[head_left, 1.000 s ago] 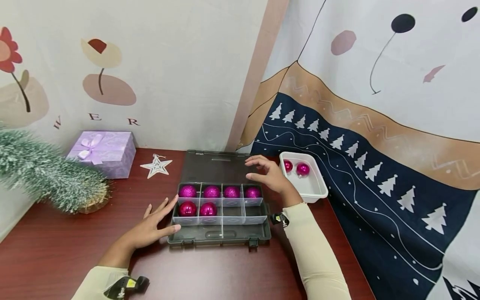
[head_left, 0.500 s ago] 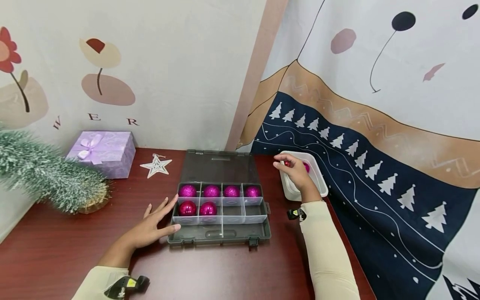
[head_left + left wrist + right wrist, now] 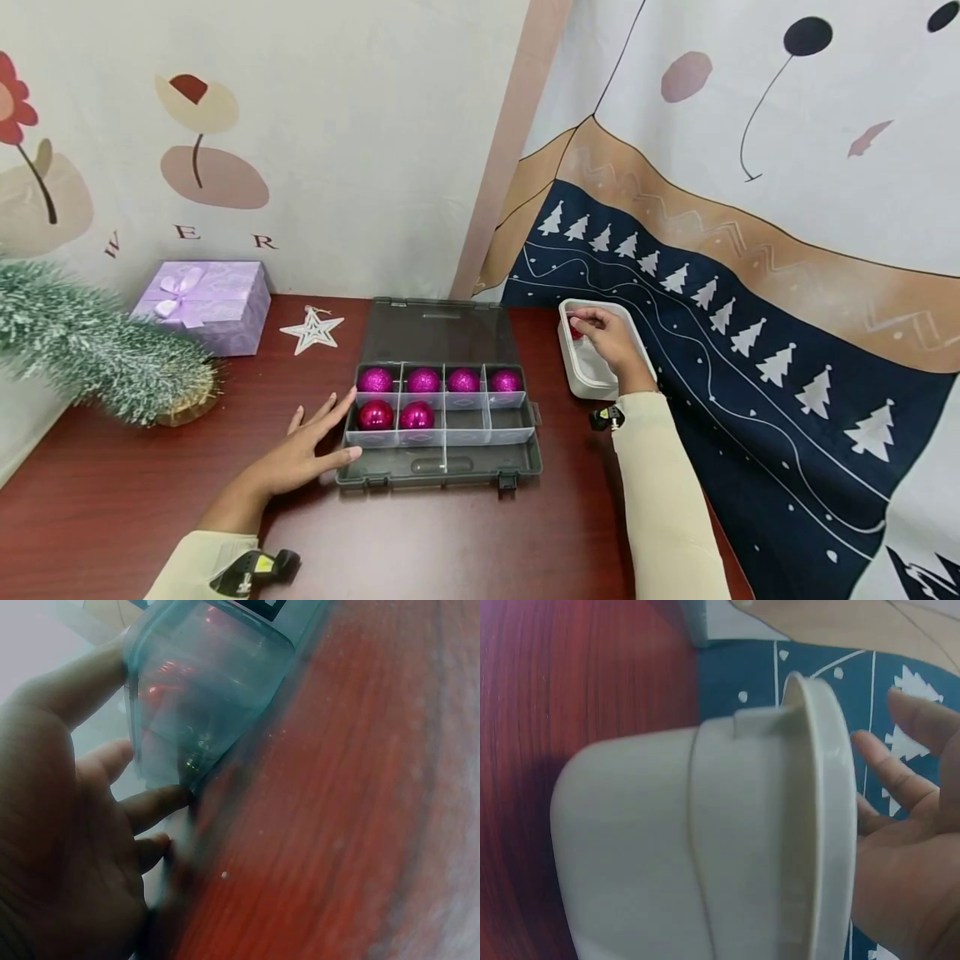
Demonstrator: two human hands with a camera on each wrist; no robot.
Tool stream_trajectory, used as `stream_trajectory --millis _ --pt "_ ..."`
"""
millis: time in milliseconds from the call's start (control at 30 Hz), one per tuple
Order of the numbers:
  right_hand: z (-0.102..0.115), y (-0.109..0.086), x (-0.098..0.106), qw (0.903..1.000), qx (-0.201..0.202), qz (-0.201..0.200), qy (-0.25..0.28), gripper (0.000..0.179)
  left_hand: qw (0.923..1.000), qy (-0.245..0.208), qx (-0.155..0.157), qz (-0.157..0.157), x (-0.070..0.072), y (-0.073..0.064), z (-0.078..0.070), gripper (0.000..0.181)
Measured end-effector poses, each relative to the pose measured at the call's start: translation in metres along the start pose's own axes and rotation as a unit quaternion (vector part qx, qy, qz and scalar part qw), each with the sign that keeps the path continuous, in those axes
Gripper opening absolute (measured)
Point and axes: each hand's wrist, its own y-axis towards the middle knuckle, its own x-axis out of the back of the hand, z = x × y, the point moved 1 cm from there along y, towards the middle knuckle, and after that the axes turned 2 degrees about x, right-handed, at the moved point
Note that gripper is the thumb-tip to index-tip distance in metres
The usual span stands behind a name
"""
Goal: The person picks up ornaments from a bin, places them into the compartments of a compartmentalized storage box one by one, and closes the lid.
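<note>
Right of centre, the right hand (image 3: 611, 340), fingers bent, overhangs a red ball (image 3: 576, 332), hold unclear; the left hand (image 3: 302, 457), fingers splayed, touches a translucent plastic box (image 3: 483, 471).

The right hand (image 3: 911, 859) shows with its fingers spread apart, just past the rim of a white container (image 3: 645, 840) that hides part of the palm. Behind the fingers is dark blue cloth (image 3: 739, 671) printed with white trees; farther from the hand, beyond the container, lies the reddish-brown tabletop (image 3: 577, 675).
</note>
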Motion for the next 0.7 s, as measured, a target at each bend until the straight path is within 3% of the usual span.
stream_trajectory --millis 200,467,700 --pt "-0.007 0.006 0.005 0.9982 -0.031 -0.005 -0.051 0.034 1.0000 0.002 -0.002 -0.002 -0.001 0.000 0.002 0.095" --pt "-0.017 0.011 0.004 0.9906 -0.057 0.057 -0.111 0.050 1.0000 0.000 -0.001 -0.002 0.000 -0.001 0.002 0.094" --pt "-0.026 0.010 0.005 0.9824 -0.053 0.087 -0.156 0.063 1.0000 -0.003 -0.001 -0.002 -0.001 0.000 0.001 0.094"
